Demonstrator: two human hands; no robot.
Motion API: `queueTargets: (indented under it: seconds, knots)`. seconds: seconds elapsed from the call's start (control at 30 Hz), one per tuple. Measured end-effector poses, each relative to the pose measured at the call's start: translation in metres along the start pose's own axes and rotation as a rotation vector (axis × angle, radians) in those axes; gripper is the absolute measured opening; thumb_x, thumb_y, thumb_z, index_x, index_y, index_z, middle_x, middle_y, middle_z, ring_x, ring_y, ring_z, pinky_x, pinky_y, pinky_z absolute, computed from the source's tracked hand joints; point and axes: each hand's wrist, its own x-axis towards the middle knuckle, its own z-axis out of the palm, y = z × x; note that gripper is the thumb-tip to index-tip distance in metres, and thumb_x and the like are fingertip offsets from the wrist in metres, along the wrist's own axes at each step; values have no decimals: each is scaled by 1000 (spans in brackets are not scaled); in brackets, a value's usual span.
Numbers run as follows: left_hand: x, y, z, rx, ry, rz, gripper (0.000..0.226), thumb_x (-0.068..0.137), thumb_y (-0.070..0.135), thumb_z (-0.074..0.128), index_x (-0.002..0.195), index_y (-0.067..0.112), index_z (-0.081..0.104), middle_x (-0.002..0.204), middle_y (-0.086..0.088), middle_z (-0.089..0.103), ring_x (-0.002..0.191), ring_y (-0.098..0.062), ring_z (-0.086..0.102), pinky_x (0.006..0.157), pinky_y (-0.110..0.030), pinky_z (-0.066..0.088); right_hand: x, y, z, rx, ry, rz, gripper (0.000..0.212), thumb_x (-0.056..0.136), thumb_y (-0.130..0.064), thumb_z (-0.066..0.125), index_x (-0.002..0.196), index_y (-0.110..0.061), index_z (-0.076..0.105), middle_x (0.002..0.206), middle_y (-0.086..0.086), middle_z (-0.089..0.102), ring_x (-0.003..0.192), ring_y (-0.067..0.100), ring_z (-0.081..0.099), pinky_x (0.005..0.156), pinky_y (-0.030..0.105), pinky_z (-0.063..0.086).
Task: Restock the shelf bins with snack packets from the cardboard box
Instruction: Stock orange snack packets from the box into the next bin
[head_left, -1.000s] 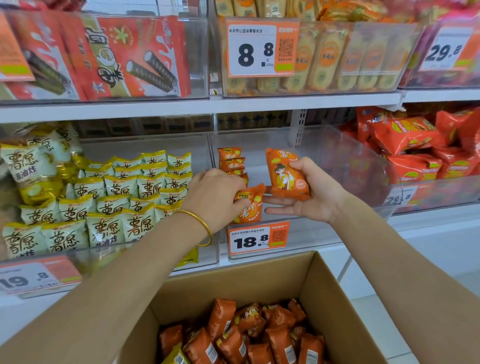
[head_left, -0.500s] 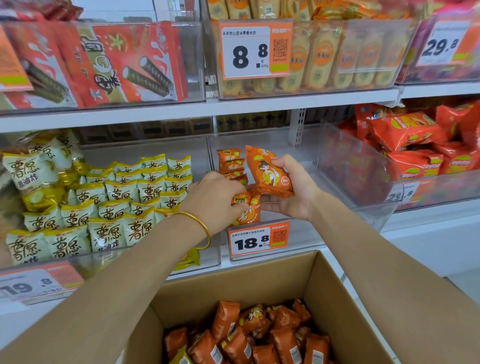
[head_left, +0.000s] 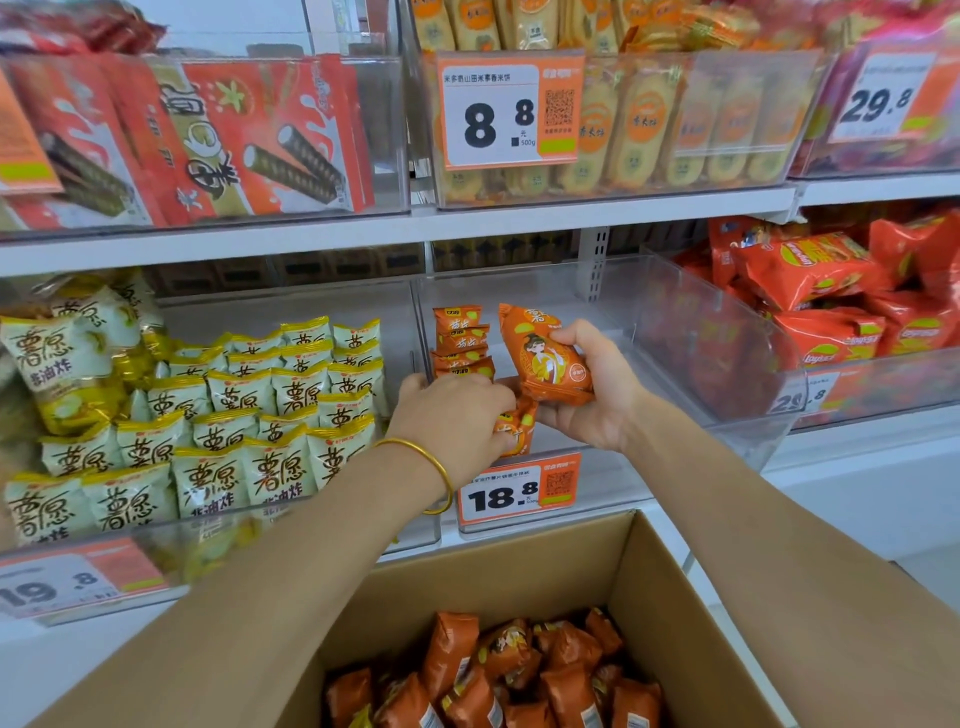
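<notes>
— How far along is the restocking?
— Early, I'd say. The clear bin (head_left: 701, 332) holds one short row of packets (head_left: 460, 338) along its left wall.
— And the hands?
— The left hand (head_left: 457, 415) pinches the front packet (head_left: 514, 426) in that row. The right hand (head_left: 597, 400) grips an orange packet (head_left: 548, 358) just beside it. The cardboard box (head_left: 654, 571) below looks well stocked.

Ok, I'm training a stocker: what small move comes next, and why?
Likely stand the small orange snack packet in the left hand in front of the short row of orange packets in the clear plastic bin; the right hand holds another orange packet ready.
</notes>
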Motion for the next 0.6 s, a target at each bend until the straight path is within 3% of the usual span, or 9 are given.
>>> queueTargets:
  seconds: [0.07,0.2,0.37,0.5,0.6]
  knots:
    - [0,0,-2,29,-10,-13,27,93,45,48,115,31,57,117,8,56,121,-19,44,107,-48,25,0,0,0,-5,-1,-2,31,88,-32,49,102,-6,58,81,13,70,77,24,67,70,35,54]
    - [-6,-7,-7,68,-36,-39,33,94,52,42,113,34,61,118,8,54,124,-19,35,113,-52,16,0,1,1,-24,-10,-2,35,89,-32,49,111,-6,57,108,20,64,103,32,61,86,41,53]
    - [-4,1,0,52,-34,-47,35,97,51,36,119,37,59,123,2,46,125,-22,30,111,-48,18,1,2,1,-10,5,-11,35,89,-32,50,112,-7,56,97,15,66,95,28,63,80,37,54]
    - [-2,3,2,153,-42,-50,32,96,49,39,116,37,61,123,-1,44,125,-24,28,113,-54,12,2,3,1,-22,26,-8,40,88,-32,52,119,-7,55,107,17,65,116,34,60,93,43,51]
    - [-4,-1,1,213,-84,-57,33,96,49,38,117,37,60,123,-2,43,125,-25,28,112,-56,13,0,3,2,-17,24,-6,42,89,-31,53,124,-7,52,116,20,63,117,35,59,86,44,54]
